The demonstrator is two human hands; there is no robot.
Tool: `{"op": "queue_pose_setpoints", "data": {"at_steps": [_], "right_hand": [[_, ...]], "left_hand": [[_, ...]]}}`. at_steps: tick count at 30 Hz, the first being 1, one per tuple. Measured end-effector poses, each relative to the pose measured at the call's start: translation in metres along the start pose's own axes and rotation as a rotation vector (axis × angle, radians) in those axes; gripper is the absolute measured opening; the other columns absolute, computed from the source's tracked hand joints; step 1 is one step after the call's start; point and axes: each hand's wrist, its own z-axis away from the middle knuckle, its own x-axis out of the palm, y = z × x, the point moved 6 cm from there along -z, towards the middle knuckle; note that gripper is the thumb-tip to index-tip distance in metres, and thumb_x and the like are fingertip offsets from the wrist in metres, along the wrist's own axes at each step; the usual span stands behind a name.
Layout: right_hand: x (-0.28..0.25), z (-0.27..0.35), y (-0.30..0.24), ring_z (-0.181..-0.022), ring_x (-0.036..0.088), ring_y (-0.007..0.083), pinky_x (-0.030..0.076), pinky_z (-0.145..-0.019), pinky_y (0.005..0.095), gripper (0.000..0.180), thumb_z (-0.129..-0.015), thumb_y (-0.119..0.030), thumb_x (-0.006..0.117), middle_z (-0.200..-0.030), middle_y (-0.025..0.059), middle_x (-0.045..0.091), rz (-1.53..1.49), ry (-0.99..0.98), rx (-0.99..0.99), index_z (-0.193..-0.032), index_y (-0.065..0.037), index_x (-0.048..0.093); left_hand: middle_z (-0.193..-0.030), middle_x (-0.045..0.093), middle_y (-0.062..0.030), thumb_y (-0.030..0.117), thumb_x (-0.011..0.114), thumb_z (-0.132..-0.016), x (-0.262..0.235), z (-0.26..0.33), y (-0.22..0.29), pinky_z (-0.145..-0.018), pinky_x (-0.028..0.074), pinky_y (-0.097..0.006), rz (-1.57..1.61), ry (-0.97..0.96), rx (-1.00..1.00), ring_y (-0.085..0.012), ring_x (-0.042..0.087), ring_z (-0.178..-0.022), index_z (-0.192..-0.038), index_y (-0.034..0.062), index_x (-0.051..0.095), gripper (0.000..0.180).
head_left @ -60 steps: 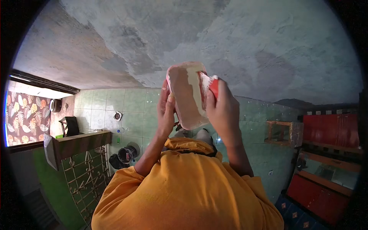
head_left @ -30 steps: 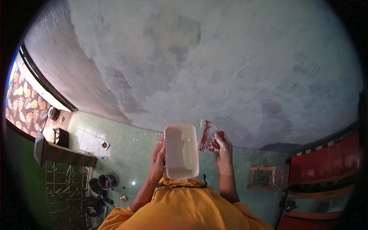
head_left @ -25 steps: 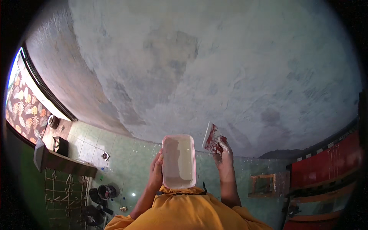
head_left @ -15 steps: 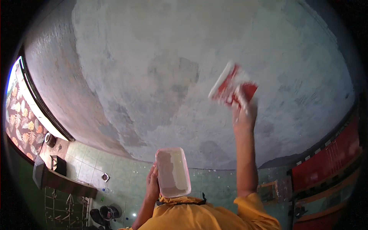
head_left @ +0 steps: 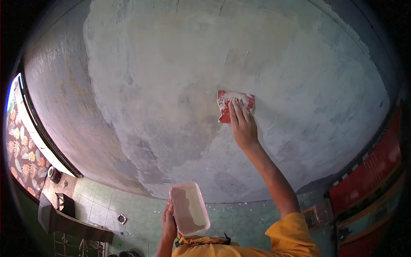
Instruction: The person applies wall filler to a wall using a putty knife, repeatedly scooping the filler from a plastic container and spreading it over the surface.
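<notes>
My right hand [head_left: 242, 124] reaches up on a straight arm and presses a red flat scraper [head_left: 234, 103], smeared with white filler, flat against the grey patchy ceiling [head_left: 171, 85]. Fingers lie spread over the scraper's back. Lower down, my left hand [head_left: 168, 222] grips the side of a white rectangular plastic tub [head_left: 189, 210] holding pale filler paste, tilted with its open side facing the camera. A yellow sleeve and shirt [head_left: 291, 235] fill the bottom edge.
Pale green tiled wall [head_left: 137, 210] runs below the ceiling. A window with a leaf-patterned curtain [head_left: 21, 150] is at the left, a dark shelf [head_left: 64, 214] at lower left, and red cabinets [head_left: 368, 180] at the right.
My right hand rose from beside the tub to the ceiling and laid the red scraper flat on it. The tub in my left hand sank lower in the view.
</notes>
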Motion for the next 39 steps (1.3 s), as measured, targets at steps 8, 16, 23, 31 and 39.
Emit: {"op": "queue_pose_setpoints", "data": {"at_steps": [8,16,23,31,39], "right_hand": [[-0.081,-0.109,0.05,-0.113,0.06,0.0369,0.047,-0.1,0.0433,0.043,-0.085,0.004,0.054,-0.122,0.0193,0.064,-0.169,0.273,0.062,-0.128,0.002,0.058],[-0.005,-0.031,-0.027,-0.12,0.057,0.0327,0.047,-0.1,0.0424,0.041,-0.087,-0.002,0.054,-0.13,0.0186,0.06,-0.077,0.05,-0.032,-0.129,0.001,0.057],[-0.076,-0.087,0.05,-0.106,0.063,0.0364,0.049,-0.097,0.0422,0.037,-0.085,0.0,0.055,-0.115,0.02,0.065,-0.202,0.124,0.119,-0.122,0.001,0.06],[-0.025,-0.009,0.036,-0.113,0.061,0.0344,0.049,-0.098,0.0399,0.038,-0.089,-0.001,0.054,-0.121,0.019,0.065,0.003,0.045,-0.001,-0.126,0.002,0.058],[-0.081,-0.064,0.037,-0.111,0.063,0.0339,0.051,-0.095,0.0408,0.039,-0.086,0.002,0.052,-0.119,0.0185,0.065,-0.225,0.138,0.113,-0.124,0.001,0.058]], "left_hand": [[-0.142,0.047,-0.0117,0.032,0.048,-0.102,-0.02,-0.009,-0.003,-0.108,0.037,-0.032,0.026,-0.032,-0.033,-0.0195,0.046,-0.129,-0.147,-0.0037,0.036,0.058],[-0.141,0.048,-0.013,0.034,0.049,-0.102,-0.016,-0.004,0.004,-0.108,0.038,-0.034,-0.029,-0.019,-0.008,-0.0207,0.047,-0.128,-0.147,-0.0033,0.035,0.061],[-0.141,0.047,-0.0118,0.033,0.049,-0.101,-0.032,-0.005,-0.009,-0.108,0.037,-0.034,0.07,-0.027,-0.031,-0.0189,0.046,-0.129,-0.147,-0.003,0.035,0.059],[-0.143,0.046,-0.0126,0.032,0.047,-0.103,-0.022,-0.007,-0.004,-0.108,0.037,-0.034,0.02,-0.077,-0.038,-0.02,0.045,-0.13,-0.147,-0.004,0.034,0.059],[-0.143,0.046,-0.0119,0.03,0.043,-0.103,-0.033,-0.009,-0.009,-0.107,0.04,-0.035,0.002,-0.084,-0.044,-0.0203,0.047,-0.128,-0.147,-0.0032,0.034,0.056]]}}
